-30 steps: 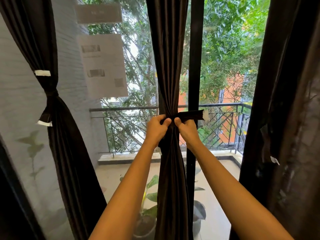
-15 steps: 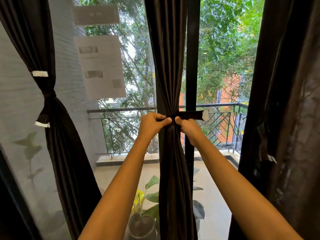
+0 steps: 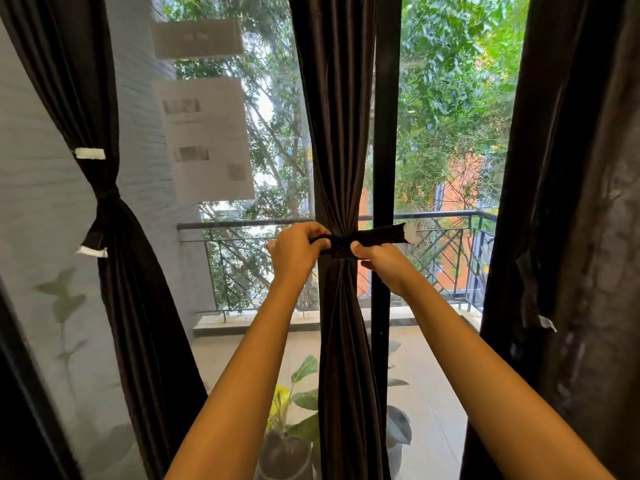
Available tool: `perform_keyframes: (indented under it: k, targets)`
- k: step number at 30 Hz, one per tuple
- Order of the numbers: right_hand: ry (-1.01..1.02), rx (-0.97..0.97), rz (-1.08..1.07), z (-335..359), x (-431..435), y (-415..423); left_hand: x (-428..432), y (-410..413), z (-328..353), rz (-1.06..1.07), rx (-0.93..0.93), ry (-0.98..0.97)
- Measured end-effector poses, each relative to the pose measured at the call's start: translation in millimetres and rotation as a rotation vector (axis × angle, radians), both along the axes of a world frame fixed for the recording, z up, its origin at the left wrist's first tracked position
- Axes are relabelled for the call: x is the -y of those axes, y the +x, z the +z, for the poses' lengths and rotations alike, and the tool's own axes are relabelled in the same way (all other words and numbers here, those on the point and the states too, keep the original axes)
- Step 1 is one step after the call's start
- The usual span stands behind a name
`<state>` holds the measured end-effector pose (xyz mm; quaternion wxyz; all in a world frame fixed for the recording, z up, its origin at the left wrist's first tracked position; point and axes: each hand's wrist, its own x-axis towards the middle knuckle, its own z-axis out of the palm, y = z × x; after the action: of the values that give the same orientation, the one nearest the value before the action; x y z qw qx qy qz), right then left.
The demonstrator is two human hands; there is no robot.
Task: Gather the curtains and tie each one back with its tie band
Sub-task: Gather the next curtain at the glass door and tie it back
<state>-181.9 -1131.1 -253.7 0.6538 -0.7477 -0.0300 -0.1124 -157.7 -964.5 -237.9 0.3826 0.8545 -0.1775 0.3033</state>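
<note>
Middle curtain (image 3: 343, 133) bunched at window centre. Tie band (image 3: 377, 234) wrapped round its waist, white-tipped end sticking out right. Left hand (image 3: 296, 252), right hand (image 3: 382, 263): fingers (image 3: 318, 233) curled, grasping band. Left curtain (image 3: 114, 271) already tied.

Left hand (image 3: 298, 252), right hand (image 3: 384, 266): bare. Left forearm (image 3: 242, 375), right forearm (image 3: 485, 375): bare to frame edge, 7 and 5 o'clock.

tied curtain (image 3: 114, 271) left, middle curtain (image 3: 341, 133) centre, loose curtain (image 3: 571, 202) right
</note>
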Motion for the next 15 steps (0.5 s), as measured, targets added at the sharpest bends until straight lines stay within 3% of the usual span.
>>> perform_keyframes:
  k: [3,8,12,15]
  targets:
    - [0.010,0.009,0.042,1.0,5.9,-1.0,10.7,3.9,-8.0,-0.042,-0.009,-0.131]
    - [-0.154,0.058,0.072,8.3,19.5,-1.9,20.6,5.1,-13.0,-0.175,-0.031,-0.342]
    - [-0.257,0.066,0.173,17.8,21.8,-2.5,30.4,6.7,-16.6,-0.155,-0.095,-0.507]
    - [-0.305,0.089,0.245,19.7,22.1,-4.3,34.1,7.6,-17.3,-0.218,-0.141,-0.525]
